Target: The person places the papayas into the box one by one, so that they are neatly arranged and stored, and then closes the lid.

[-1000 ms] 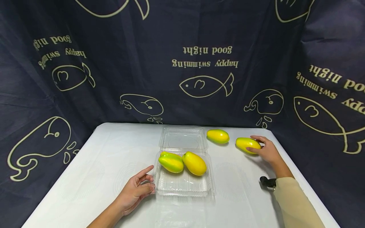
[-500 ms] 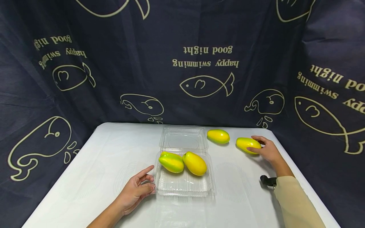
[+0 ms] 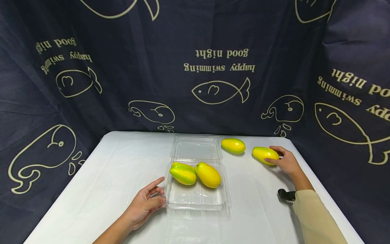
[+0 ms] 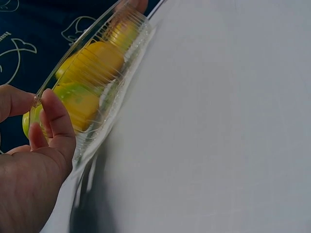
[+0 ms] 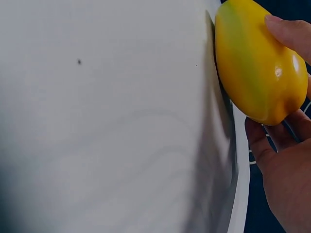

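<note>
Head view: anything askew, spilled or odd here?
The dark backdrop cloth: its printed words hang upside down. Otherwise nothing stands out; the two fruits in the clear container look undamaged, and nothing appears spilled.

Dark cloth (image 3: pixel 170 78): inverted lettering (image 3: pixel 210 68) "happy swimming", "good night"; whole at far centre, partial left and right.

The right sleeve (image 3: pixel 318 217) is beige, the wrist-worn device (image 3: pixel 285 194) black.

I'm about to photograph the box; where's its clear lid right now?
In the head view, the clear lid lies open beyond the box's base, just left of a loose yellow fruit.
</note>
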Demonstrator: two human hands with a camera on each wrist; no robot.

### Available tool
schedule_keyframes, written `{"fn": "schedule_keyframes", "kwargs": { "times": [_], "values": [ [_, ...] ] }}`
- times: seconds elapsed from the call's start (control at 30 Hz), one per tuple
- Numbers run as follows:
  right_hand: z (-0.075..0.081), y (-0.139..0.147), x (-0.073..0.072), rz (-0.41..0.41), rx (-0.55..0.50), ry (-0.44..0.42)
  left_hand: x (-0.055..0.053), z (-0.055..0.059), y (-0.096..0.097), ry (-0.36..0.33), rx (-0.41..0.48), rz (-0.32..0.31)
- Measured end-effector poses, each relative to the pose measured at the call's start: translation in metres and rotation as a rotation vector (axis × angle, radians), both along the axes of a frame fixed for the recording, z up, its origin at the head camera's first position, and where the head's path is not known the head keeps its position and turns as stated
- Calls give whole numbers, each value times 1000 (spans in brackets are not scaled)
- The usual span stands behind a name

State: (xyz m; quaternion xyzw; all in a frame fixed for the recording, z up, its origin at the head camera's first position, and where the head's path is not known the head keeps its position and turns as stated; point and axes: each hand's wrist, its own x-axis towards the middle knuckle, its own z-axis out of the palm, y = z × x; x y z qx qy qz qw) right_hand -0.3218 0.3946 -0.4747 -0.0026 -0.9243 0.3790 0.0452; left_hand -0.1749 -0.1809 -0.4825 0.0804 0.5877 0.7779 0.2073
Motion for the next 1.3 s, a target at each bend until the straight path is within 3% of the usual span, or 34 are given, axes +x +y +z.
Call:
{"fn": "schedule_keyframes", "kwargs": {
  "times": [0.93, 1.3],
  "values": [
    [-8, -8, 16, -74, -35, 72, -2, -2, -2, -1, -13, -10],
    [-10, -11, 27, -93, -70, 48, -3, 1, -2, -5, -23, -11]
  ]
}}
